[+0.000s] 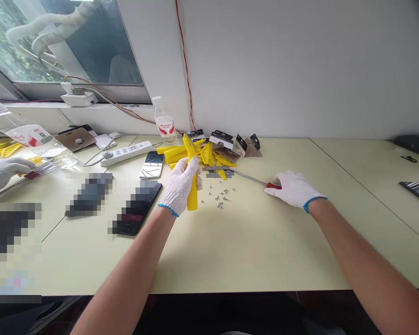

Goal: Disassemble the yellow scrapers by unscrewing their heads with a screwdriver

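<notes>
My left hand (180,185), in a white knit glove with a blue cuff, is closed around a long yellow plastic handle (192,197) held nearly upright over the table. My right hand (293,188), gloved the same way, grips the red handle of a screwdriver (253,180) lying low over the table. Its long metal shaft points left, with the tip by some flat metal blades (219,176). Small loose screws (220,197) are scattered between my hands. Behind my left hand lies a pile of yellow plastic parts (174,153).
Black-and-white card packages (223,138) stand along the wall near a water bottle (165,123). Left are a power strip (127,153), a white-screened phone (152,164) and a dark phone (139,209). At far left, another person's gloved hand (7,172) holds a tool.
</notes>
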A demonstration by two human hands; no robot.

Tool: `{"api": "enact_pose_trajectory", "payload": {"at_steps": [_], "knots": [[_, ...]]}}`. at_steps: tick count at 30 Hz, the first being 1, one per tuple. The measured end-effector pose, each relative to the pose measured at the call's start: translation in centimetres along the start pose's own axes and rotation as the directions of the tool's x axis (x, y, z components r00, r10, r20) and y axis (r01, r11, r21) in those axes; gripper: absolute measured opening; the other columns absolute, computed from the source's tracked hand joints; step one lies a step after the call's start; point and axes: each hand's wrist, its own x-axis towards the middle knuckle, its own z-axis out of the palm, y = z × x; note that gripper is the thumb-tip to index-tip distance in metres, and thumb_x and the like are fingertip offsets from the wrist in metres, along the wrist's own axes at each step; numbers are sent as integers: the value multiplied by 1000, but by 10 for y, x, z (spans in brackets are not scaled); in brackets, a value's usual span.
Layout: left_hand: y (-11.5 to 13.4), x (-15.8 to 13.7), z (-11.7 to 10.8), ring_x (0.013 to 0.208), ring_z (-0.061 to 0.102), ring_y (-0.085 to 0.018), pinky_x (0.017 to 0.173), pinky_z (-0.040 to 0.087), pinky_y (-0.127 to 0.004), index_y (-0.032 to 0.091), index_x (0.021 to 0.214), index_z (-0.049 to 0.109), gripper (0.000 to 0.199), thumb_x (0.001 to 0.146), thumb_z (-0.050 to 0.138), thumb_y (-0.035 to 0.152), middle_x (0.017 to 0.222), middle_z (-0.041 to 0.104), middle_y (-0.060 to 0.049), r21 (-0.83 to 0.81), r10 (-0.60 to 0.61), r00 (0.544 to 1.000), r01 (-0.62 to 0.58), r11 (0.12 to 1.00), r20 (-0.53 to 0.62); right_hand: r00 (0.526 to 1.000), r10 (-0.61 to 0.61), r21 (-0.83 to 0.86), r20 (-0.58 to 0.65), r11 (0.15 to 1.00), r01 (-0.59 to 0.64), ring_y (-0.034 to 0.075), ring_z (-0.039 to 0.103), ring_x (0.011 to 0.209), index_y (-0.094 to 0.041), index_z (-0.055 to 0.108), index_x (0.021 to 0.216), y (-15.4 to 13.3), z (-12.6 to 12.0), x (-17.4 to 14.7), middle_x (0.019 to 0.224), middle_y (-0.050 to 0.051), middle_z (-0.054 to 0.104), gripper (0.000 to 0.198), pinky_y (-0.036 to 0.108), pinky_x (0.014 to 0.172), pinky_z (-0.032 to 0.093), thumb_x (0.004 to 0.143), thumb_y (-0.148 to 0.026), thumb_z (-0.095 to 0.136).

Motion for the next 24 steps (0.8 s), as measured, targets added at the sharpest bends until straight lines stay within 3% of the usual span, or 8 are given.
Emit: {"api": "enact_pose_trajectory", "payload": {"at_steps": [4,10,13,16,18,21,24], "knots": [[-6,2,-4,54,55,-11,48,48,-24,21,103,61,52,89,72,69,78,62,0,-22,1,1000,-1,1000,-15,969,48,-21,244,999,-44,28,64,80,-23,69,91,12,-2,-5,99,13,73,29,39,68,44,96,-50,60],[-4,6,-9,60,63,-12,56,51,-22,24,105,54,47,86,81,57,75,62,3,-113,44,999,-45,993,-16,965,198,113,171,969,-219,22,58,66,-24,61,98,11,-13,-24,85,6,70,40,36,62,42,100,-63,55],[-2,8,-9,54,61,-9,53,53,-23,25,109,51,39,91,77,47,84,63,4,-12,76,997,-76,997,-27,962,248,258,112,928,-269,16,48,60,-24,53,90,2,-14,-30,72,0,57,42,32,58,38,101,-64,52],[-4,8,-7,50,61,-8,49,54,-25,24,113,53,26,96,69,37,97,68,1,166,162,987,-157,973,-13,974,111,569,199,796,-207,13,39,59,-24,49,89,-20,-13,-34,72,-4,44,45,27,53,34,104,-66,47],[-6,7,-7,49,62,-8,47,53,-25,25,114,53,21,99,63,36,99,69,0,222,190,982,-189,957,21,960,-8,656,281,731,-186,12,39,58,-23,53,91,-40,-13,-35,73,-4,43,49,26,53,34,105,-69,43],[-9,7,-8,48,62,-8,44,52,-24,25,110,52,18,103,57,40,100,70,0,270,197,979,-206,941,61,945,-122,600,304,795,-90,11,45,56,-22,51,89,-68,-10,-35,74,-3,51,49,27,56,36,107,-66,41],[-11,7,-10,48,61,-8,43,52,-23,25,109,51,18,104,57,41,99,71,1,353,205,976,-219,910,76,961,-175,506,213,861,44,11,40,58,-22,53,89,-86,0,-35,71,-4,48,48,29,56,30,107,-65,43]]}}
